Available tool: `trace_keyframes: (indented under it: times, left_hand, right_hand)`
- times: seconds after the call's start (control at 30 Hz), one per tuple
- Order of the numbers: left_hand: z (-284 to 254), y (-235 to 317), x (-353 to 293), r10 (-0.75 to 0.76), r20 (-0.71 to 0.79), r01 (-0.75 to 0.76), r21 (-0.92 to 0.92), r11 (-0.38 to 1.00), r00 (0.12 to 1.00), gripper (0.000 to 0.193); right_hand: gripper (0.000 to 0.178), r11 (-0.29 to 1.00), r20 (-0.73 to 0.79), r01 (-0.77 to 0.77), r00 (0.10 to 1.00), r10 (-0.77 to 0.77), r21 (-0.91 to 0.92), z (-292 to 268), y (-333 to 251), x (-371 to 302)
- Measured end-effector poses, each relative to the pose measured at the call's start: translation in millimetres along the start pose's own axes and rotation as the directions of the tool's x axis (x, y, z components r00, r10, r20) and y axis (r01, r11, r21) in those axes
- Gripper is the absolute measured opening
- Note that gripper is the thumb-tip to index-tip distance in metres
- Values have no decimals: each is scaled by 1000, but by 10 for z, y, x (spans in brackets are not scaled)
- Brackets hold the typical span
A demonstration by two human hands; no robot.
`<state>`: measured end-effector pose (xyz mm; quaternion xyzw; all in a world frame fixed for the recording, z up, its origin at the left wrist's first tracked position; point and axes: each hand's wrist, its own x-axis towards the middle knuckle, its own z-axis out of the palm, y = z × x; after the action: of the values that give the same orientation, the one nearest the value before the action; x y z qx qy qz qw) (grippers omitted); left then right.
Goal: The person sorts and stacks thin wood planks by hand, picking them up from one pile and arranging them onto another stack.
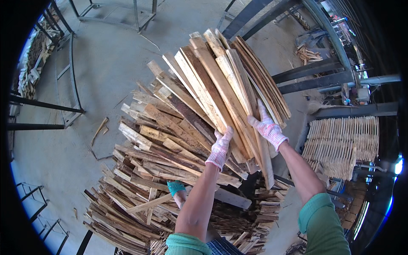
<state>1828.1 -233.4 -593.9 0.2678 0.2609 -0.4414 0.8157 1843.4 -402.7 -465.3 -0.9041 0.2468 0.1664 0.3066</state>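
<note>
A thick bundle of long wooden slats is lifted in front of me, fanning up and away. My left hand, in a white and pink knit glove, is pressed against the bundle's lower left side. My right hand, in the same kind of glove, grips the bundle's right side. Below the bundle lies a big loose pile of wooden strips. A green shoe shows among the strips near my left forearm.
Dark metal racks stand on the concrete floor at the left. A neat row of stacked slats lies at the right, behind steel beams. Loose wood scraps lie on the floor.
</note>
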Motion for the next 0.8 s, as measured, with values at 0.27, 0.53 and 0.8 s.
trace_keyframes:
  times: [0.27, 0.53, 0.8]
  left_hand:
    - [-197, 113, -330, -14, -29, 22, 301, 953, 999, 126]
    - [-452, 105, -581, -18, 24, 8, 385, 923, 1000, 126]
    - [-1239, -92, -1060, 20, -87, 13, 360, 933, 996, 131]
  right_hand:
    - [89, 991, -132, -39, 990, 56, 125, 697, 635, -21]
    - [82, 925, -72, 8, 997, 21, 380, 1009, 1513, 74]
    - [101, 836, 210, -338, 939, 271, 433, 1567, 563, -558]
